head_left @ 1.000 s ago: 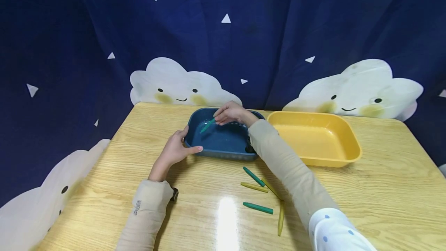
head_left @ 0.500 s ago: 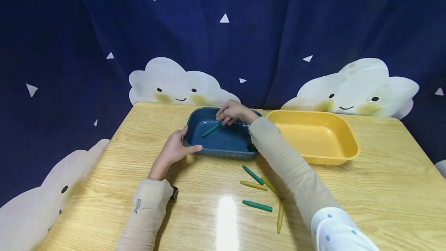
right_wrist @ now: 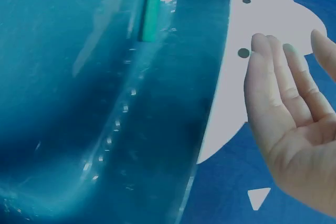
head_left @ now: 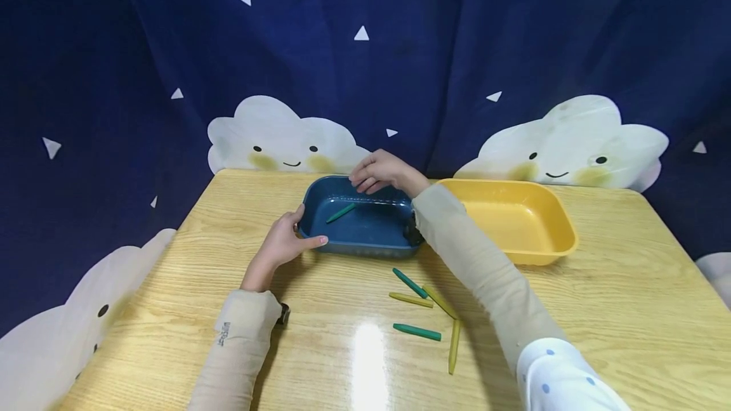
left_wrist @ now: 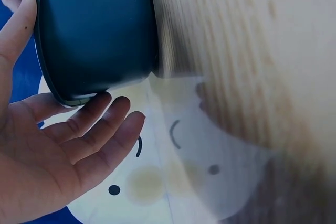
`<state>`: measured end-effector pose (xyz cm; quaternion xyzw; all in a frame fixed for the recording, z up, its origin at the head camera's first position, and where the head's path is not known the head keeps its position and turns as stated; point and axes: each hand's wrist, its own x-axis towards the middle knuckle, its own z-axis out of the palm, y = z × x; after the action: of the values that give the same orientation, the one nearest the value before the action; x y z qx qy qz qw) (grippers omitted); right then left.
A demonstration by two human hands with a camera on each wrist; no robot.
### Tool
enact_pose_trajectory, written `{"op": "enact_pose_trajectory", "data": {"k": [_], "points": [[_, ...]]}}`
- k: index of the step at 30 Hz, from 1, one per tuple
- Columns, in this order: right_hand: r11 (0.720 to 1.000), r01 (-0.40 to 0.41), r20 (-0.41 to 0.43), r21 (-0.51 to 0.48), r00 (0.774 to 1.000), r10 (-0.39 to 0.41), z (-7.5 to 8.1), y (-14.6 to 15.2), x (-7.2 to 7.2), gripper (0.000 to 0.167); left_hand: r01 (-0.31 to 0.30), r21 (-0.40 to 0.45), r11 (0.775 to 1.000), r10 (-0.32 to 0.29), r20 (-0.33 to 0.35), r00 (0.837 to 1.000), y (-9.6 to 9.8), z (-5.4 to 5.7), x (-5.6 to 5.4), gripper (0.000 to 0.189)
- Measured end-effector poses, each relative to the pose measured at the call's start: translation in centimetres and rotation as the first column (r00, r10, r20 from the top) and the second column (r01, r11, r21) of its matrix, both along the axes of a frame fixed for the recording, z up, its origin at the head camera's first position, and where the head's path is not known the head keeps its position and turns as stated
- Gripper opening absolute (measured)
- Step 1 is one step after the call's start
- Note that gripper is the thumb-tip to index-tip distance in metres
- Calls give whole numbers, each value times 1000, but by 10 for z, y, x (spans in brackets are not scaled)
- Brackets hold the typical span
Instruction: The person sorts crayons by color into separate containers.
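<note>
A green crayon [head_left: 341,212] lies inside the dark blue tray [head_left: 365,250] at the back of the table. My left hand [head_left: 283,240] holds that tray at its left end, thumb along the front rim and fingers at the side; the left wrist view shows the fingertips [left_wrist: 124,104] by the tray's corner. Raised over the tray's back rim is my right hand [head_left: 384,172], holding nothing. Its fingers look loosely extended in the right wrist view, where the green crayon [right_wrist: 152,9] lies along the tray's inner edge.
Before the blue tray lie green crayons [head_left: 417,332] and several yellow ones, such as a yellow crayon [head_left: 454,346]. A yellow tray [head_left: 562,243] stands right of it, partly behind my right sleeve [head_left: 485,271]. A blue cloud-patterned curtain [head_left: 320,37] hangs behind the table.
My right hand has let go of the green crayon, which has come to rest in the blue tray, and has risen toward the back rim. My left hand keeps its hold.
</note>
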<state>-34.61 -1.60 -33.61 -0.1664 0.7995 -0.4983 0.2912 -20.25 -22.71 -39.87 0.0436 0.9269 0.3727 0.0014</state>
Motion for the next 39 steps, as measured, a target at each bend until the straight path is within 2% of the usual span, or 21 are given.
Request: {"op": "enact_pose_trajectory", "data": {"k": [6,12,25,32,39], "points": [[998,10,-4,-55,1000,-10,12,5,9,31,-8,-1,1000,8,13,1000,0,-1,0,93],[995,8,-1,-104,1000,-9,18,13,19,34,-11,7,1000,11,10,1000,0,-1,0,92],[985,49,-21,-165,998,-53,20,37,38,35,-6,42,999,5,27,1000,0,-3,1,94],[977,55,-35,-204,997,-63,19,52,53,30,-19,40,999,18,38,999,1,-2,2,93],[977,58,-81,-207,994,-76,18,68,65,30,-8,42,999,6,40,999,1,-2,3,93]]}}
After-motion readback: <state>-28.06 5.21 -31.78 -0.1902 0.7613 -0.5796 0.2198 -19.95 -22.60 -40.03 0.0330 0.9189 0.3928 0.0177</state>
